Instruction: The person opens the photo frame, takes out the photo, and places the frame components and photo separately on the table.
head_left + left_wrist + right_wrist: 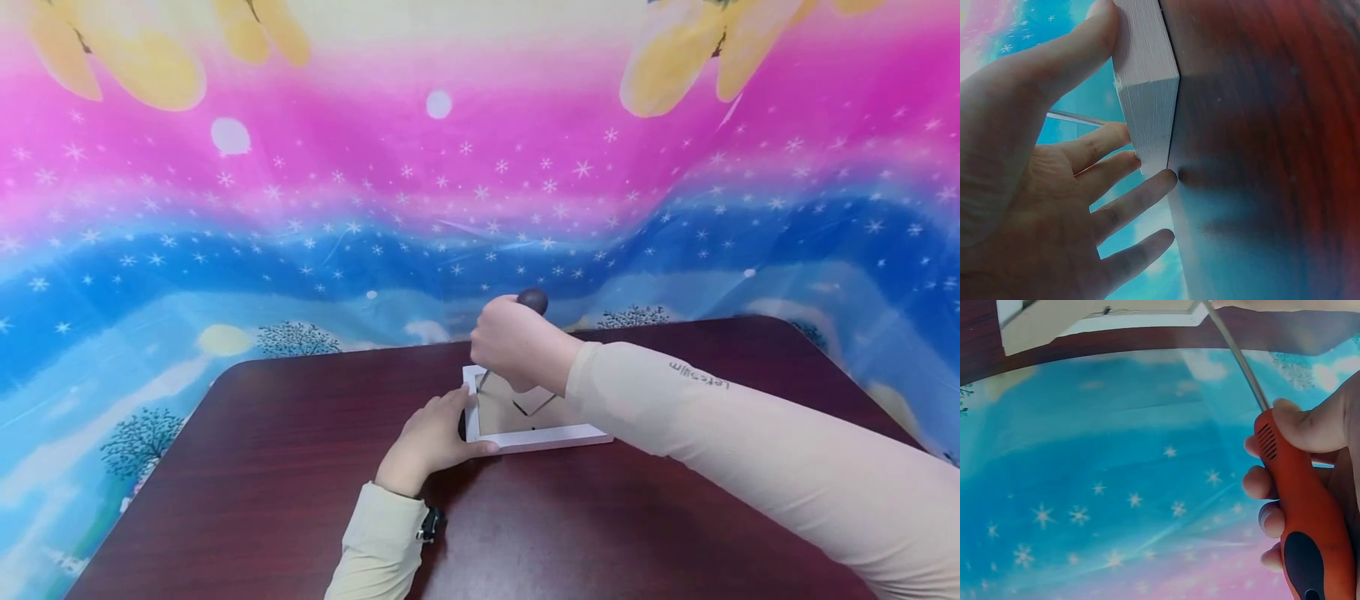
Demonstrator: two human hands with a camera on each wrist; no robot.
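Observation:
A white picture frame [558, 437] with a beige back panel [498, 408] lies on the table. My left hand [427, 437] braces its near left corner. The thumb lies along the near side; the other fingers, spread and fairly straight, reach the left side and the table in the left wrist view. My right hand [517, 343] grips the orange and black handle of a screwdriver [1310, 506], its thumb [1300, 428] near the metal shaft. The shaft slants to the frame's far left corner, where the tip overlaps the inner edge; the tip's contact is hidden.
The dark red-brown table [315, 433] has rounded far corners. Behind it hangs a colourful cloth [420, 183] with snowflakes and trees. A black wristband [430, 525] shows at the left sleeve. My right forearm sleeve [712, 408] covers the frame's right end in the head view.

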